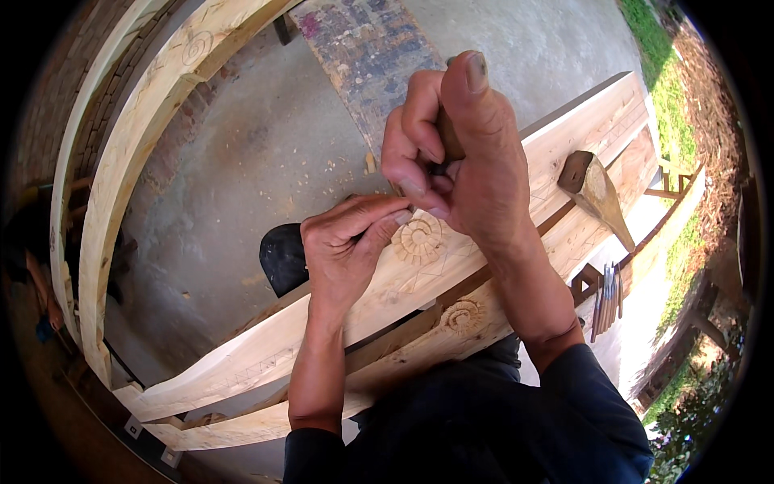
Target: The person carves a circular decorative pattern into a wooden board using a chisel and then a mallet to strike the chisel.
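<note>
My right hand (492, 153) is closed round the brown handle of what looks like a carving chisel (448, 139), its thumb stretched up over the top. Most of the tool is hidden by the fingers. Lower and to the left, my left hand (343, 246) pinches at its lower end, fingertips touching the edge of a round spiral carving (421, 240). That carving sits on a pale wooden beam (266, 355) with pencil lines. A second spiral carving (463, 317) shows on the nearer beam (387, 375), close to my body.
A wooden mallet (601, 198) lies on the beams to the right. Several chisels (607, 302) lie beside it, nearer me. Curved timber (121, 161) arches on the left, with another person's arm (39, 282) beyond. A paint-stained board (367, 60) and a black object (282, 258) lie past the beams.
</note>
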`<state>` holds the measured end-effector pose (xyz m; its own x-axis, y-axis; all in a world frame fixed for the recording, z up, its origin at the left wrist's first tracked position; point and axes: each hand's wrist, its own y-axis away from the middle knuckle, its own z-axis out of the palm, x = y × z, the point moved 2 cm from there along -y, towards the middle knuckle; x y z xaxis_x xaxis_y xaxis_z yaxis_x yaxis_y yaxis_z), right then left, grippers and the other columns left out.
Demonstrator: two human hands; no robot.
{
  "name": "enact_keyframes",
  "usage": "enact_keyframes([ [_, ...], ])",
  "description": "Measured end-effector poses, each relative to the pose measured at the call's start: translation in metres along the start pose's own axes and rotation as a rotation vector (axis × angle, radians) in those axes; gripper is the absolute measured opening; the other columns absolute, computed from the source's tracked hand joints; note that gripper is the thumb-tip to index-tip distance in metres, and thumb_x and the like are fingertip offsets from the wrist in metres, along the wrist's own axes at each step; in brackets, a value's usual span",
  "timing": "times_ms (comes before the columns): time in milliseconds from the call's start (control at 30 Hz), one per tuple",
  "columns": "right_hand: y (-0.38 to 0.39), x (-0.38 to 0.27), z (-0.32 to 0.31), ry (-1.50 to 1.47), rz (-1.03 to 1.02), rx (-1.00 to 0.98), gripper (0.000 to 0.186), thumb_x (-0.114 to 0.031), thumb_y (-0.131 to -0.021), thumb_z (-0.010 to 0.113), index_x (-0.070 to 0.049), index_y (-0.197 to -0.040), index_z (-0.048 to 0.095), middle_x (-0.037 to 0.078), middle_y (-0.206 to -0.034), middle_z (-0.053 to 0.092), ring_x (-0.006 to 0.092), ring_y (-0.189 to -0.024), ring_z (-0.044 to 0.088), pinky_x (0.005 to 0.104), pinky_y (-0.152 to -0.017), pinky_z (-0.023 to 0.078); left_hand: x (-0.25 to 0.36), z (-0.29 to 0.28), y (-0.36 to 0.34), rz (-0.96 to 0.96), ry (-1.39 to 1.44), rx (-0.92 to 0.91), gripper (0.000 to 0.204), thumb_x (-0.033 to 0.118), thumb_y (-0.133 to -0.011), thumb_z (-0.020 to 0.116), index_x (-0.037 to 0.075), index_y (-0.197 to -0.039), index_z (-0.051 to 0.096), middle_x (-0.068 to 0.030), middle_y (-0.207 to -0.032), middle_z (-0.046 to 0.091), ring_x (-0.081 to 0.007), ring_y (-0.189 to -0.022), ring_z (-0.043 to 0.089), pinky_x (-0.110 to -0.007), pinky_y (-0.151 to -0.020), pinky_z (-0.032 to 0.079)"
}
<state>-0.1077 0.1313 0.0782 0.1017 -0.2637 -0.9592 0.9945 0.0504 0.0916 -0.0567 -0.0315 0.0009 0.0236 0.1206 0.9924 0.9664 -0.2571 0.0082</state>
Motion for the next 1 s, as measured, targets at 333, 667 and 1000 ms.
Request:
enact_keyframes([
  [333,-0.010,0.001,0.009,0.053,0.041,0.047,0.071,-0.065,-0.114,0.046,-0.009,-0.069,0.047,0.006,-0.056,0.052,0.0080,-0.044,0.035,0.0266,-0.043,0.025,0.004,0.001,-0.003,-0.048,0.082,0.031,0.017,0.000,-0.094,0.084,0.000,-0.111,0.085,-0.0119,-0.098,0.083,-0.0145,-0.085,0.074,-0.028,-0.077,0.058],
  [667,0.019,0.005,0.009,0.052,-0.175,0.093,0.062,-0.054,-0.112,0.054,-0.009,-0.070,0.049,0.005,-0.057,0.052,0.0064,-0.050,0.037,0.0268,-0.045,0.026,0.014,-0.008,-0.016,0.077,-0.121,-0.220,0.015,0.009,-0.096,0.085,0.001,-0.108,0.084,-0.0067,-0.092,0.082,-0.0112,-0.085,0.071,-0.028,-0.077,0.056],
  [1000,-0.034,0.017,0.027,0.089,-0.052,0.031,0.058,-0.045,-0.106,0.067,-0.005,-0.065,0.056,-0.002,-0.054,0.046,0.0065,-0.048,0.037,0.0283,-0.048,0.030,-0.017,-0.024,-0.029,-0.043,0.119,-0.222,0.008,0.003,-0.100,0.080,-0.005,-0.100,0.081,-0.0008,-0.094,0.081,-0.0075,-0.091,0.069,-0.029,-0.083,0.057],
])
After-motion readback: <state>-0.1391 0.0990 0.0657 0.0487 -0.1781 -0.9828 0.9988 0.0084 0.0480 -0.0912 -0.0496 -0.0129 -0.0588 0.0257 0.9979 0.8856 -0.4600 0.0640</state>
